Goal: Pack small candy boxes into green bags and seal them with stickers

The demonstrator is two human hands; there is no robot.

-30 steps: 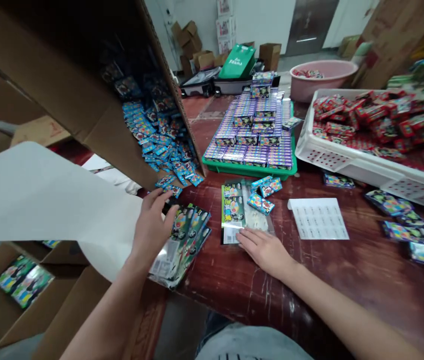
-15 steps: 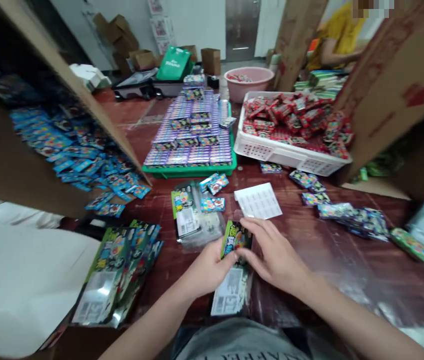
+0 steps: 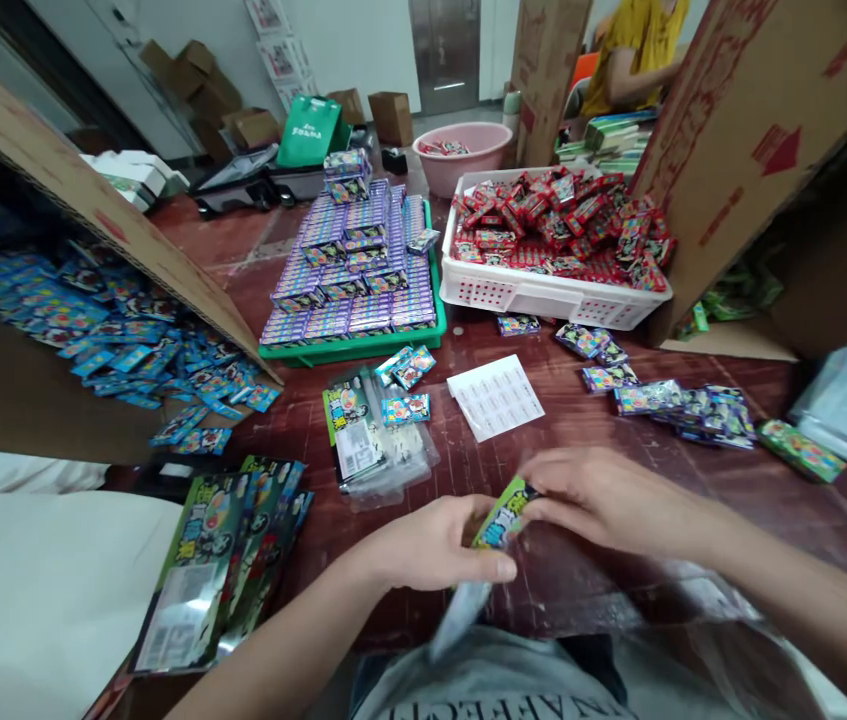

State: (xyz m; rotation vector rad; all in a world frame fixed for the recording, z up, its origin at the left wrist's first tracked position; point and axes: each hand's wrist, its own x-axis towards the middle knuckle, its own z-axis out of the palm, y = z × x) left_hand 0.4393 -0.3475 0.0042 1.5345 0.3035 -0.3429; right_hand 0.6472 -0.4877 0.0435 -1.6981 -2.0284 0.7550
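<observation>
Both forearms come in from 6 o'clock, meeting at the near table edge. Left hand and right hand pinch together on one green pouch, tilted, its clear tail hanging off the edge. Bare wood at 3 o'clock; pouch stack at 9; label sheet at 12.

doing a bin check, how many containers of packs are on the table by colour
green tray of purple packs: 1
white basket of red packs: 1
pink basin: 1
tipped cardboard box of blue packs: 1
total: 4
Both hands, left and right, hold one green bag.
</observation>
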